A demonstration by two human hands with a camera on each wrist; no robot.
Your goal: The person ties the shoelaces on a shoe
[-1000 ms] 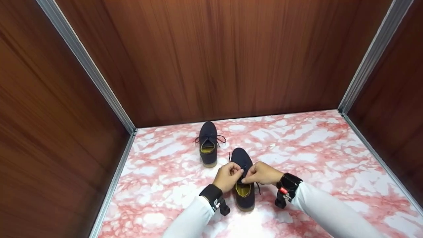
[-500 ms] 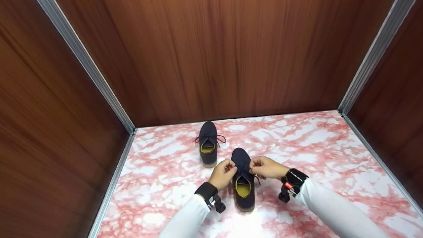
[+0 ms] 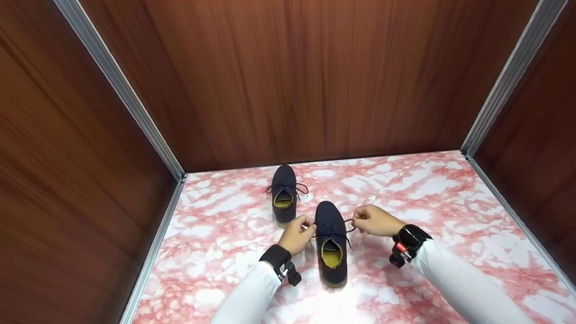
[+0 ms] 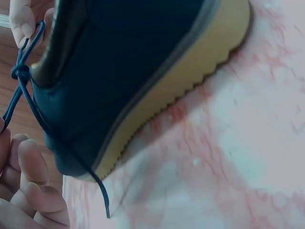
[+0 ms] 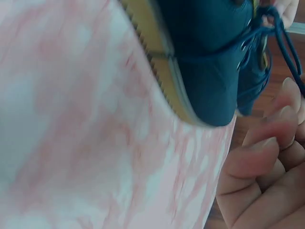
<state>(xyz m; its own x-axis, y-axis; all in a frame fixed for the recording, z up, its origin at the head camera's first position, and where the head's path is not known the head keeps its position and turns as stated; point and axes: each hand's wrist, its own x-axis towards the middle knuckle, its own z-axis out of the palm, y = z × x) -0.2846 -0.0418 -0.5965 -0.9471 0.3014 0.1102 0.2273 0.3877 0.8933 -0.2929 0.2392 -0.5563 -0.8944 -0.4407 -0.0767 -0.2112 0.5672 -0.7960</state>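
Observation:
The nearer dark navy lace-up shoe (image 3: 330, 213), yellow inside, stands on the floor with its toe pointing away. Beside its left edge, my left hand (image 3: 297, 235) pinches the shoelace; in the left wrist view that lace runs from a knot (image 4: 20, 71) over the tongue. My right hand (image 3: 374, 220) is off the shoe's right side, thumb and finger pinching a loop of the shoelace (image 3: 349, 226) drawn outward. One loose lace end (image 4: 104, 195) hangs down the shoe's side. The tan sole (image 4: 176, 81) has a serrated edge.
The matching shoe (image 3: 283, 180), its laces tied in a bow, stands farther back and left. The pink-and-white marbled floor (image 3: 216, 261) is bounded by brown wood-look panels (image 3: 288, 81) with grey metal strips (image 3: 130, 103) at the corners.
Both hands have spread apart from over the shoe's opening, the right hand outward and up, the left hand outward to the left. A lace loop now stretches to the right hand, and the knot shows.

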